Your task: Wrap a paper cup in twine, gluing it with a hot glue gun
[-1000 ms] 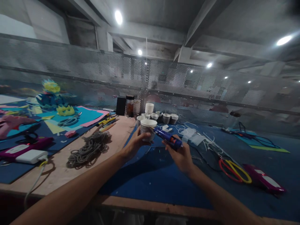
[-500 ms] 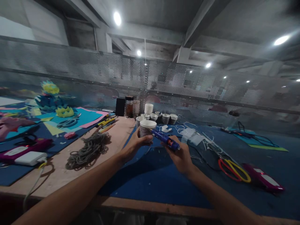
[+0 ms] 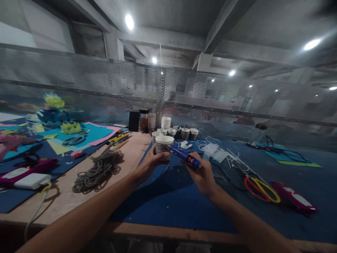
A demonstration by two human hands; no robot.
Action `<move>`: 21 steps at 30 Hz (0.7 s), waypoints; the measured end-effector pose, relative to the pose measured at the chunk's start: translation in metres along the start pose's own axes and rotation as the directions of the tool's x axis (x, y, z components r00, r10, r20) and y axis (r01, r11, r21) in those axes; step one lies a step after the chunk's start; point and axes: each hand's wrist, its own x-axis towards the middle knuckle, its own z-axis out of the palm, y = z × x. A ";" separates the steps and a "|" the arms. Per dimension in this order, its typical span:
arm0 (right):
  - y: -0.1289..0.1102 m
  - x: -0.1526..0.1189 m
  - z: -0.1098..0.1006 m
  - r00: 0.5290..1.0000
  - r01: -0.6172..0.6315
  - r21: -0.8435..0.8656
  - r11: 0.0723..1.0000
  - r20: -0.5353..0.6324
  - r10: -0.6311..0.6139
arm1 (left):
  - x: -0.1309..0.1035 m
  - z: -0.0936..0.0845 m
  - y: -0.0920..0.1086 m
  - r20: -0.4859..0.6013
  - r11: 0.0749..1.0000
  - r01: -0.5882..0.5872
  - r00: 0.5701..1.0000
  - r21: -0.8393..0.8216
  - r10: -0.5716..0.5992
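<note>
My left hand [image 3: 154,162] is closed round a paper cup [image 3: 161,147] whose side is wrapped in grey cord below a white rim. In my right hand [image 3: 201,172] is a blue glue gun [image 3: 185,156], its nozzle against or very near the cup's right side just under the rim. I cannot tell whether glue is coming out. Both hands are over the blue mat [image 3: 168,196]. On the left lies a loose bundle of grey cord [image 3: 98,172].
Behind the cup stand several cord-wrapped cups [image 3: 185,133], a stack of white cups [image 3: 165,122] and a jar [image 3: 144,121]. Scissors with red and yellow handles [image 3: 260,189] and a purple device [image 3: 293,197] lie right. Pencils [image 3: 118,138], coloured paper [image 3: 101,133] and blue-grey scissors [image 3: 75,140] are left.
The view has shifted slightly. My hands keep hold of the cup and the glue gun, with the nozzle still at the cup's upper side.
</note>
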 end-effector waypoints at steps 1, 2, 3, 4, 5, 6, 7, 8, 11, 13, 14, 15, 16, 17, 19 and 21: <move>0.000 0.000 0.000 1.000 -0.003 0.005 1.000 -0.003 0.003 | 0.000 0.000 0.000 0.005 1.000 -0.010 1.000 0.004 0.010; 0.000 0.000 0.000 1.000 -0.006 0.011 1.000 -0.005 0.006 | 0.000 -0.001 -0.001 0.012 1.000 -0.024 1.000 0.014 0.024; 0.001 0.000 0.000 1.000 -0.007 0.014 1.000 -0.008 0.007 | 0.000 -0.001 -0.001 0.018 0.999 -0.035 0.999 0.025 0.035; 0.001 0.001 0.000 1.000 -0.005 0.014 1.000 -0.012 0.005 | 0.000 -0.002 -0.001 0.020 0.999 -0.036 0.999 0.029 0.036; 0.001 0.001 0.000 1.000 -0.004 0.008 1.000 -0.015 0.004 | 0.000 -0.002 -0.001 0.021 0.999 -0.034 0.999 0.031 0.033; 0.001 0.001 0.000 1.000 -0.003 -0.002 1.000 -0.018 0.003 | 0.000 -0.002 -0.001 0.020 0.999 -0.030 0.999 0.032 0.029; 0.001 0.001 0.000 1.000 -0.004 -0.012 1.000 -0.021 0.003 | 0.000 -0.002 -0.001 0.019 0.999 -0.024 1.000 0.032 0.024; 0.001 0.001 0.000 1.000 -0.004 -0.019 1.000 -0.022 0.003 | 0.000 -0.002 -0.001 0.016 0.999 -0.019 1.000 0.029 0.019; 0.003 0.000 0.000 1.000 -0.005 -0.006 1.000 -0.015 0.005 | 0.000 0.000 0.001 0.004 1.000 -0.008 1.000 0.013 0.008; 0.004 0.000 0.000 1.000 -0.009 0.001 1.000 -0.019 0.009 | -0.001 0.002 0.003 0.001 1.000 -0.003 1.000 0.001 0.003; 0.005 0.000 0.000 1.000 -0.011 -0.003 1.000 -0.027 0.011 | -0.001 0.003 0.004 0.000 1.000 0.001 1.000 -0.005 -0.001; 0.005 0.000 0.000 0.999 -0.014 -0.011 1.000 -0.035 0.013 | -0.001 0.003 0.005 0.000 1.000 0.006 1.000 -0.012 -0.006; 0.006 0.000 0.000 0.999 -0.015 -0.016 1.000 -0.042 0.015 | -0.001 0.003 0.005 0.000 1.000 0.010 1.000 -0.021 -0.010; 0.006 0.000 0.000 0.999 -0.017 -0.020 1.000 -0.045 0.016 | -0.001 0.004 0.005 0.000 0.999 0.014 1.000 -0.028 -0.014; 0.007 0.001 0.000 0.999 -0.019 -0.016 1.000 -0.045 0.019 | -0.001 0.003 0.006 0.008 0.999 0.018 1.000 -0.039 -0.017; 0.007 0.001 0.000 0.999 -0.017 -0.016 1.000 -0.047 0.017 | -0.001 0.002 0.005 0.017 0.999 0.021 1.000 -0.041 -0.020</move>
